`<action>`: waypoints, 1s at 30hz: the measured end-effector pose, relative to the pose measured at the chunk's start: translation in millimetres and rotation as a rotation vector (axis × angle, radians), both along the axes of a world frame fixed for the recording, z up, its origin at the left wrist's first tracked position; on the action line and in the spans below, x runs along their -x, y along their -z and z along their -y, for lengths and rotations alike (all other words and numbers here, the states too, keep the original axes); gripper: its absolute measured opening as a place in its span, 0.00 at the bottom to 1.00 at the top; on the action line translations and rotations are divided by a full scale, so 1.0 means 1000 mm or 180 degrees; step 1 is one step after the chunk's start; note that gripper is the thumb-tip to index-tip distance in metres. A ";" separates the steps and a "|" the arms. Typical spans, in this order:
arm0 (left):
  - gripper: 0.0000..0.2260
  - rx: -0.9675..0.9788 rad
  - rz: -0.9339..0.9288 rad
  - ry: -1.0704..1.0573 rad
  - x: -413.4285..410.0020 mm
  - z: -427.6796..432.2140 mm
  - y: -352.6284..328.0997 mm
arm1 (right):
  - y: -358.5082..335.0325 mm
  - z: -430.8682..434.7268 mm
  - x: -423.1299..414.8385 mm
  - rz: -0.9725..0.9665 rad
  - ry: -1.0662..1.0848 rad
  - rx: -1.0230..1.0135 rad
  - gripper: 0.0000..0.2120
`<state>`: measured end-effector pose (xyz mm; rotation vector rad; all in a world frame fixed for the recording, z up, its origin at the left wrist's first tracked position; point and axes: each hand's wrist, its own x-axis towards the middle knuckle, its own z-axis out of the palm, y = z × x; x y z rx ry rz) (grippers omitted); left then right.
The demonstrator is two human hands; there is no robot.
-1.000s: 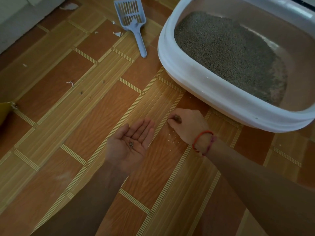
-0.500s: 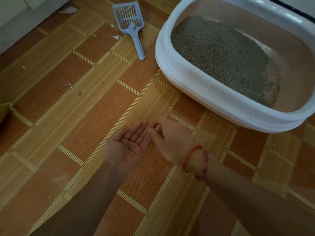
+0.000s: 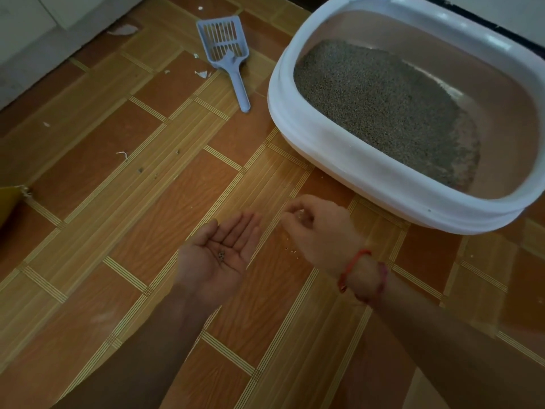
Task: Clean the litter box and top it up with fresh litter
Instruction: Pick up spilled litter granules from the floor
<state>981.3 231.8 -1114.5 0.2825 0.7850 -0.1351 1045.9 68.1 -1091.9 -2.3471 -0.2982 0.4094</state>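
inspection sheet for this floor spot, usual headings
surface: patterned floor tiles, a few pale grains lying on them
job's things: white litter box holding grey litter heaped to one side, part of its bottom bare; blue scoop lying on the floor, apart from the box
clutter: white scraps and dark specks on the tiles
grippers: left hand open, palm up, a few dark granules on it; right hand fingers curled, any hold too blurred to tell
cables: nothing seen
surroundings: white wall base at top left; yellow object at the left edge
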 end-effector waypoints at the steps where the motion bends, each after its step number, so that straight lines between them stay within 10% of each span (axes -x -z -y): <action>1: 0.23 -0.0004 -0.0003 -0.0020 0.000 -0.001 -0.001 | 0.005 0.007 -0.007 -0.0097 0.0002 0.0138 0.05; 23: 0.24 -0.0094 -0.0058 0.0018 -0.009 0.003 0.004 | 0.046 0.012 -0.006 0.0055 -0.0795 0.0925 0.07; 30: 0.24 -0.0002 -0.0088 0.0122 -0.006 0.007 0.010 | 0.009 -0.009 0.017 0.0093 -0.0657 0.0109 0.05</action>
